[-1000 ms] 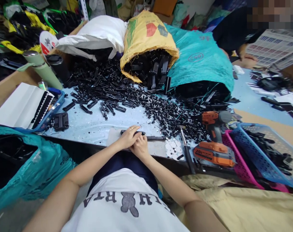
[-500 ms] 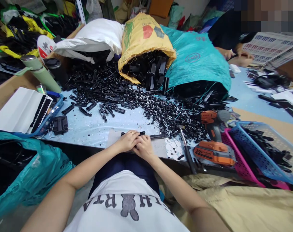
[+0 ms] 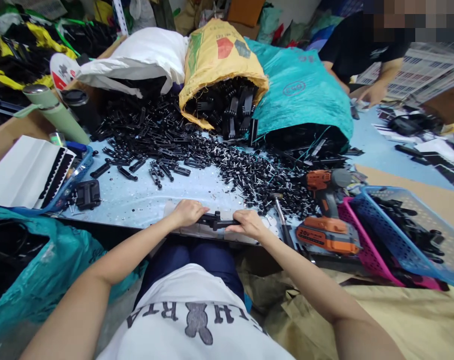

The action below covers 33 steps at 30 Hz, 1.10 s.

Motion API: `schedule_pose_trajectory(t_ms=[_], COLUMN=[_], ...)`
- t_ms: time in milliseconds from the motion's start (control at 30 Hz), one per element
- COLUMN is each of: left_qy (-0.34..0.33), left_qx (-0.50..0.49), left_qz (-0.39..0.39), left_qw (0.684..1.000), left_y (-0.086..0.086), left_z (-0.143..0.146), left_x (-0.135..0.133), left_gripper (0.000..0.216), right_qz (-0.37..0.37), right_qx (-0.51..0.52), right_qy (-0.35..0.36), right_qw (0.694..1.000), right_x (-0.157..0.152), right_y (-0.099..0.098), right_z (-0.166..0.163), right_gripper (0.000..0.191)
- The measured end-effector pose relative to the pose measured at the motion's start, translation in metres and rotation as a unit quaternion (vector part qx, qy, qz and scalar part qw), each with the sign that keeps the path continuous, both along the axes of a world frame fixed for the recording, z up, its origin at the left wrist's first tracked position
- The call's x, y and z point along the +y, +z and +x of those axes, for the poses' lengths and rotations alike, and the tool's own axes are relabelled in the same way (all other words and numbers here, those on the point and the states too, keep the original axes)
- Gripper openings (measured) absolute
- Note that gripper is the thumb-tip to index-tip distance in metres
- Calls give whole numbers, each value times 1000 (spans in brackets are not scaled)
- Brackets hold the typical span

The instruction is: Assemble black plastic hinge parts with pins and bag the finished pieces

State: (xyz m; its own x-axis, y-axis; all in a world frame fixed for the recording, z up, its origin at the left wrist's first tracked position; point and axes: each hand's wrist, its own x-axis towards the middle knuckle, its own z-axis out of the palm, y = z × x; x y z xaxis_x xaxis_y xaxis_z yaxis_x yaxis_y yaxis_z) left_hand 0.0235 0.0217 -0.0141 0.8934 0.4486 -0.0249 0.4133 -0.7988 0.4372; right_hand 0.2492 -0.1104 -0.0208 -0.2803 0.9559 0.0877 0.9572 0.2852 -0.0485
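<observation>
Between my hands is a black hinged plastic bracket [image 3: 216, 220], held level just above the table's front edge. My left hand [image 3: 189, 212] is closed on its left end, and my right hand [image 3: 249, 223] pinches its right end. A joint with a small knob shows midway between them. Beneath lies a pale board [image 3: 208, 232] at the edge. Beyond my hands, black parts with metal pins [image 3: 249, 172] are heaped on the blue table [image 3: 137, 205]. To the right of my right hand lies a hammer [image 3: 282, 212], beside an orange cordless drill [image 3: 328, 215].
A yellow sack [image 3: 223, 55], a white sack [image 3: 137, 55] and a teal sack [image 3: 298, 90] spill black parts at the back. Blue basket [image 3: 410, 200] and pink basket [image 3: 362, 245] stand right. A green flask [image 3: 58, 112] is left. A co-worker's hand [image 3: 375, 93] is far right.
My hands were close together over the piece on the board. They have moved apart, each now gripping one end of the lifted bracket. The co-worker's arm has shifted.
</observation>
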Motion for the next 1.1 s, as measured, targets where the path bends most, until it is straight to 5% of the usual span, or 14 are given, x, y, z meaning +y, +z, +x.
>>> schedule_pose_trajectory(t_ms=[233,400,500,567,700,767,867,933,1100], left_qy=[86,-36,-103,-85,19,27,30,26,22], left_qx=[32,-72,-240,-358,-507,-493,-328,-177,7], left_qz=[66,2,-123,-154,-42,80,238,269,233], left_qw=[994,997,957,917,861,866,914,946,972], left_y=[4,34,56,63,45,26,-3,-16,-27], left_z=[4,-25,-41,-40,-22,-13,-6,-1,31], left_x=[4,-19,-58,-84,-99,-83,-41,-10,54], left_gripper=[52,65,76,74,64,61,65,67,62], right_qz=[-45,-27,-62,-23,196,171,65,70,200], right_qx=[-28,154,367,493,644,685,683,647,445], right_qy=[-54,59,171,181,-70,-118,-200,-266,-295], right_qw=[997,986,912,851,736,698,699,711,822], right_x=[5,-15,-33,-34,5,34,68,84,146], right_y=[27,58,66,58,14,-11,-36,-40,-1], right_z=[-20,-30,-58,-88,-139,-142,-113,-73,52], right_gripper=[72,70,67,64,66,59,43,38,32])
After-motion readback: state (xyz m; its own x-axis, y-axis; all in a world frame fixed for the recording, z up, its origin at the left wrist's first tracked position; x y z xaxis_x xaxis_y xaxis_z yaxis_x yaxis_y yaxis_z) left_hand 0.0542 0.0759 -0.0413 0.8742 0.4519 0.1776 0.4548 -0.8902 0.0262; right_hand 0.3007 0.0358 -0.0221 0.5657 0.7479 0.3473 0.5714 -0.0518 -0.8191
